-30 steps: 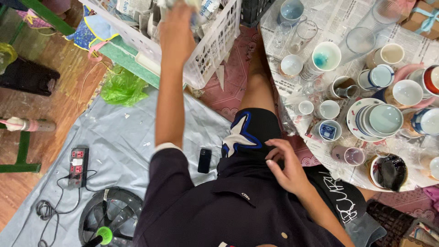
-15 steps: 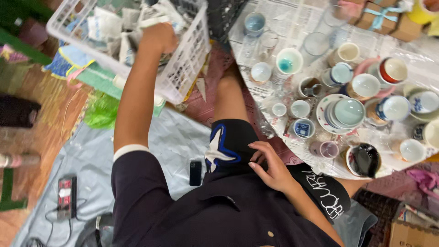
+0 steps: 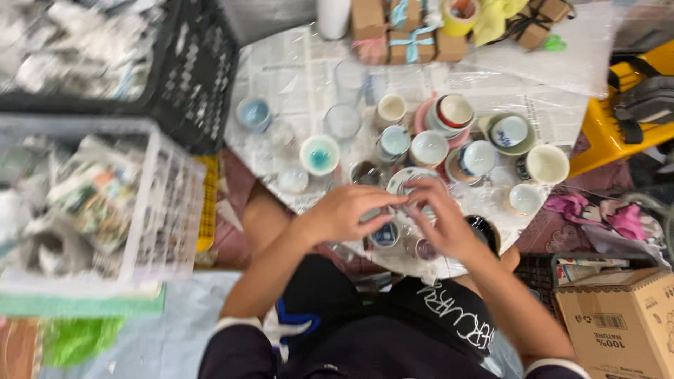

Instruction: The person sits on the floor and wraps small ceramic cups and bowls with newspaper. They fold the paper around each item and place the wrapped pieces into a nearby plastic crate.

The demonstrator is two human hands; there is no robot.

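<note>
My left hand (image 3: 347,210) and my right hand (image 3: 439,221) meet fingertip to fingertip over the near edge of a low table covered in newspaper (image 3: 295,77). Their fingers close in above a stack of pale plates (image 3: 407,179). Motion blur hides whether anything is pinched between them. Just below the fingers stand a small blue-patterned cup (image 3: 384,236) and a small purplish cup (image 3: 425,248). A black bowl (image 3: 486,228) sits by my right wrist. Many cups and bowls crowd the table, among them a white cup with a turquoise inside (image 3: 319,154).
A white plastic basket (image 3: 165,210) full of paper-wrapped things stands at the left, with a black crate (image 3: 196,77) behind it. Small ribbon-tied cardboard boxes (image 3: 407,35) line the table's far side. A brown carton (image 3: 621,323) sits at the lower right.
My left hand has left the white basket and come down to the table. My right hand has risen from my lap to meet it. The view has swung right, toward the cups.
</note>
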